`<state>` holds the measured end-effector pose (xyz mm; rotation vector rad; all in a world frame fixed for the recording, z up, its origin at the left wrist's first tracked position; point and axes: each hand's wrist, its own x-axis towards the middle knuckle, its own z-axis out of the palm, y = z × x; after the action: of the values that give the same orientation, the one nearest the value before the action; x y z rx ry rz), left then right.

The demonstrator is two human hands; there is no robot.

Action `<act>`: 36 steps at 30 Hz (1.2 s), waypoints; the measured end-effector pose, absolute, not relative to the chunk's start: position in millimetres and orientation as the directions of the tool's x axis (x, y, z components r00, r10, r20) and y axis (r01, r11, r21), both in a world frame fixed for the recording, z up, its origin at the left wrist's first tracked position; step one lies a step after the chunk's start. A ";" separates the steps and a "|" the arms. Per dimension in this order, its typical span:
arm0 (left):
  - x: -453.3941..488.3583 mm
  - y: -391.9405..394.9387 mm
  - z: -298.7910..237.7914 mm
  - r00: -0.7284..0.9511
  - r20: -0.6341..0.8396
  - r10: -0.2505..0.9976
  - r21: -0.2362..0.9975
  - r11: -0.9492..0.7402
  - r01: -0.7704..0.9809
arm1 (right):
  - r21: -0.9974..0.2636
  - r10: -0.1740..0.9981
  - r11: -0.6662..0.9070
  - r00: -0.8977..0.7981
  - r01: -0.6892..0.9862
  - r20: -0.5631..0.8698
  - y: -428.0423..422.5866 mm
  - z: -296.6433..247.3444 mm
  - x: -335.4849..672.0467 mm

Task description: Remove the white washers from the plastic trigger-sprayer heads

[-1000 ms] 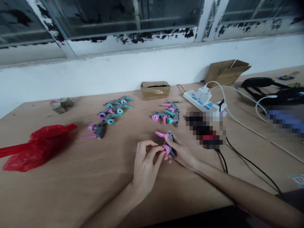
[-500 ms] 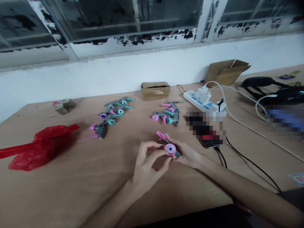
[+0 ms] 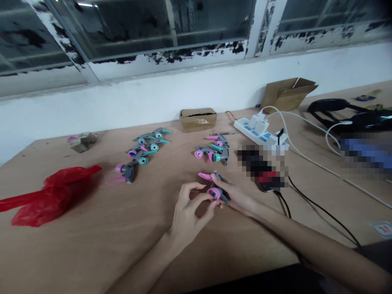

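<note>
My right hand (image 3: pixel 237 197) grips the grey body of a trigger sprayer head (image 3: pixel 223 188), whose pink trigger points left. At its pink collar (image 3: pixel 214 194), the curved fingers and thumb of my left hand (image 3: pixel 187 210) are closed around the rim. The collar's open end faces left toward that hand. Beyond my hands lies a small group of sprayer heads (image 3: pixel 217 155) with pink and teal parts. Farther left, several more sprayer heads (image 3: pixel 142 153) lie in a loose row, grey with teal or pink collars and triggers.
A red plastic bag (image 3: pixel 58 196) lies at the left, with small greyish blocks (image 3: pixel 81 143) behind it. Against the wall stand a small cardboard box (image 3: pixel 198 121) and a larger open carton (image 3: pixel 284 96). A white power strip (image 3: pixel 260 132) trails cables across the right side.
The held sprayer head has turned, so its collar now faces more to the left and its trigger lies flatter. My view has shifted slightly. The sprayer heads on the table stay put.
</note>
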<state>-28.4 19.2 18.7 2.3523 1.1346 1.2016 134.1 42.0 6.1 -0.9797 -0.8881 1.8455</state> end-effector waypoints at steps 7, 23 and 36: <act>-38.6 26.6 17.7 0.295 0.570 0.767 0.574 -0.629 0.524 | -0.908 0.947 -0.253 -0.279 -0.334 -0.161 42.9 12.0 136.1; -33.0 12.9 26.4 0.508 0.679 0.530 0.293 -0.830 0.474 | -0.589 0.741 -0.642 -0.595 -0.491 -0.312 44.5 -13.2 135.1; -27.7 11.4 16.5 0.590 0.550 0.591 0.172 -0.771 0.613 | -0.662 0.841 -0.522 -0.452 -0.538 -0.296 40.7 -2.5 132.4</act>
<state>-27.7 11.4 16.5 2.8330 1.0737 0.9591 132.4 40.7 -2.5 -0.7736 -0.6153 2.0422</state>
